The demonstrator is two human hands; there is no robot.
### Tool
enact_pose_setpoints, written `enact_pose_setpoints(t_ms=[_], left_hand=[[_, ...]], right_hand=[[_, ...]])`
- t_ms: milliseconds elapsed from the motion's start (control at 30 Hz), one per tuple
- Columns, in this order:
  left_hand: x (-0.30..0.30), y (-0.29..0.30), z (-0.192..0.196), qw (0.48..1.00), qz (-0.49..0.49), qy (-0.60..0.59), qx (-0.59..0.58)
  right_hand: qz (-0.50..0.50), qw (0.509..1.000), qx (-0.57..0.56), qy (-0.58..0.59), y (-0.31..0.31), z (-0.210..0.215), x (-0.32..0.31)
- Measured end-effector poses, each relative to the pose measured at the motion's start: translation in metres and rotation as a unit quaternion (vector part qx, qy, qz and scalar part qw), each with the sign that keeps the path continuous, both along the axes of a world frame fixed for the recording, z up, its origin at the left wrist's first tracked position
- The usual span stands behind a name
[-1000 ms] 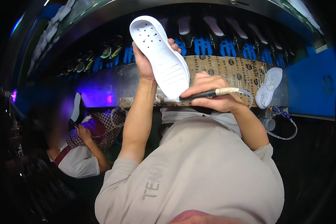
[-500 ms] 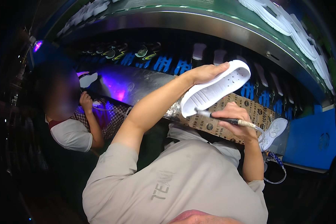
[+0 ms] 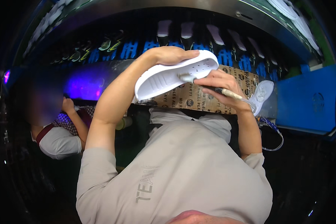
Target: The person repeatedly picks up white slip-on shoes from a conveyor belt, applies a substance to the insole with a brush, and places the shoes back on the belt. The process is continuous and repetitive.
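Observation:
My left hand [image 3: 170, 56] grips a white shoe sole [image 3: 164, 78] from above and holds it raised in front of me, its inner side with small holes facing me. My right hand [image 3: 217, 83] holds a thin pen-like tool [image 3: 223, 91] with a clear tube trailing from its back end. The tool's tip touches the sole's upper rim near its right end. My grey shirt [image 3: 183, 171] fills the lower part of the view.
Brown printed paper [image 3: 198, 101] covers the bench behind the sole, and a second white sole [image 3: 263, 95] lies at its right end. Blue holders with several soles [image 3: 198, 41] run along the back. A blue bin [image 3: 310, 100] stands right. A co-worker [image 3: 59, 130] sits at left.
My left hand has tipped the sole from standing upright to lying sideways. My right hand has brought the tool's tip up onto its rim.

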State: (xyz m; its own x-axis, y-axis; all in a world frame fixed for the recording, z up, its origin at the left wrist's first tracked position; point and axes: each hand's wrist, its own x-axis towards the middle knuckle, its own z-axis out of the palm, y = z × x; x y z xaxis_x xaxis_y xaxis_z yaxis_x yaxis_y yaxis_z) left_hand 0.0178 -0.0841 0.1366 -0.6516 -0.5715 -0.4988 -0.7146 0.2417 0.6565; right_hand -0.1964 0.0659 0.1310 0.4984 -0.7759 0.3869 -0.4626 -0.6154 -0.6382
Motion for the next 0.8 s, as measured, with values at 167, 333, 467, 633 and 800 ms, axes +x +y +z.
enact_pose_setpoints(t_ms=[167, 333, 467, 633, 800], left_hand=[[0.011, 0.003, 0.006, 1.000, 0.000, -0.009, 0.024], [0.024, -0.002, 0.001, 0.997, 0.029, 0.002, 0.066], [0.029, -0.001, 0.004, 0.999, -0.006, -0.009, 0.045], [0.029, 0.003, 0.001, 0.998, 0.030, -0.029, 0.057], [0.024, 0.016, -0.021, 0.939, 0.229, 0.174, 0.190]], right_hand=[[0.059, 0.997, 0.017, 0.048, 0.002, 0.010, -0.012], [0.012, 0.997, -0.041, 0.059, -0.002, 0.008, -0.024], [-0.027, 0.996, -0.026, 0.083, -0.003, 0.017, -0.033], [0.017, 0.997, 0.005, 0.068, -0.001, 0.011, -0.027], [-0.118, 0.978, 0.029, -0.170, -0.003, -0.010, 0.002]])
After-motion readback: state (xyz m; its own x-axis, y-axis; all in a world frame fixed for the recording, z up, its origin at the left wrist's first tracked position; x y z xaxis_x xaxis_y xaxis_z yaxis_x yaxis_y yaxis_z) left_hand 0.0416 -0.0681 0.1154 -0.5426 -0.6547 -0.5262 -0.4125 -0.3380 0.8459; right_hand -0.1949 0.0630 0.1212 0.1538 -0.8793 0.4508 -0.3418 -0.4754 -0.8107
